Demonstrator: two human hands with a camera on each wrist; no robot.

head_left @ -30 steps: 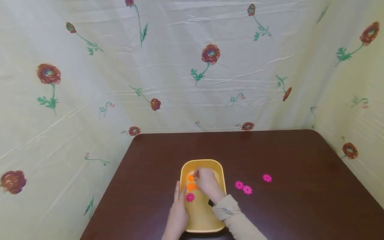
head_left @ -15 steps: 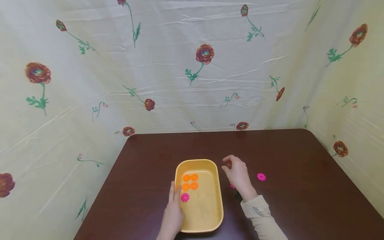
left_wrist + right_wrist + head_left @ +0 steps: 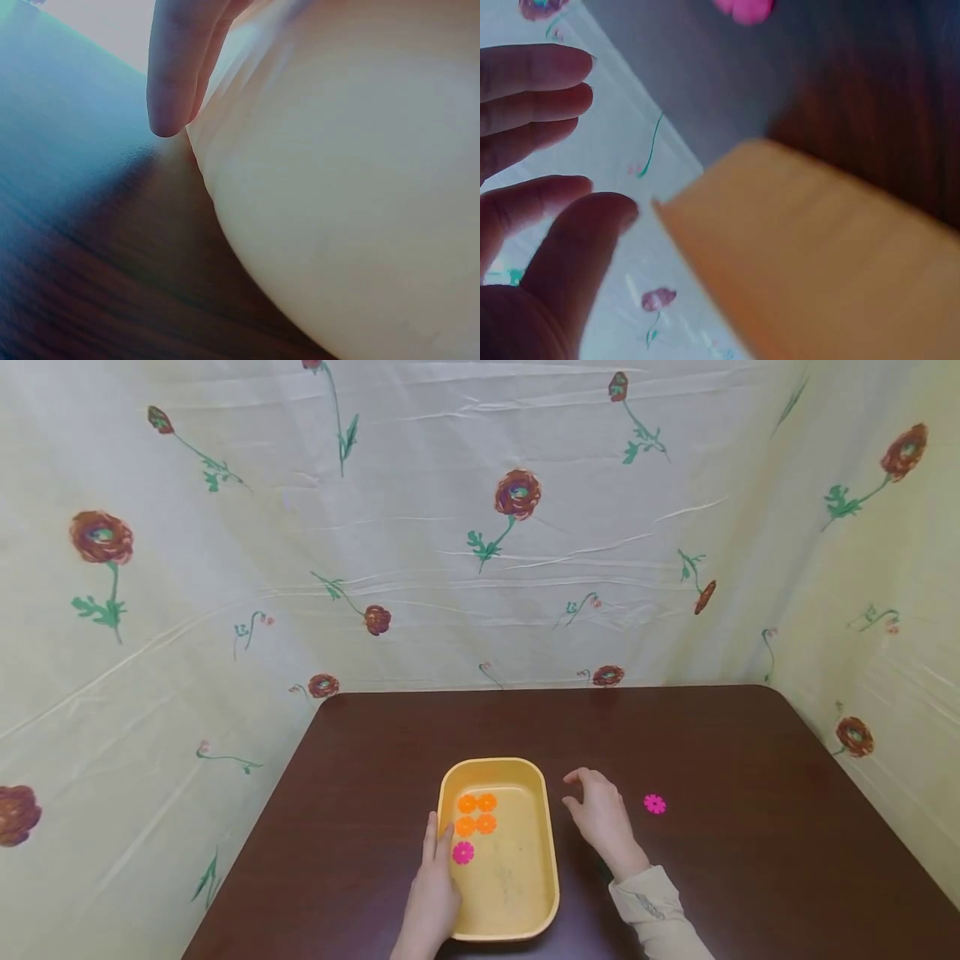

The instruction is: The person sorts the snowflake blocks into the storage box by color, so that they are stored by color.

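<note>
A yellow tray sits on the dark brown table, holding several orange flower-shaped pieces and one pink piece. My left hand lies flat against the tray's left wall with straight fingers; in the left wrist view a fingertip touches the tray wall. My right hand hovers low over the table just right of the tray, fingers loosely bent and holding nothing. Another pink piece lies on the table further right, also seen as a pink piece in the right wrist view.
Flower-printed cream cloth walls the table at the back and both sides. The table's rear corners are rounded. The right hand covers the spot where two pink pieces lay before.
My right hand left the tray after setting an orange piece down, moved right over the table and sank over the two pink pieces. The left hand stayed on the tray.
</note>
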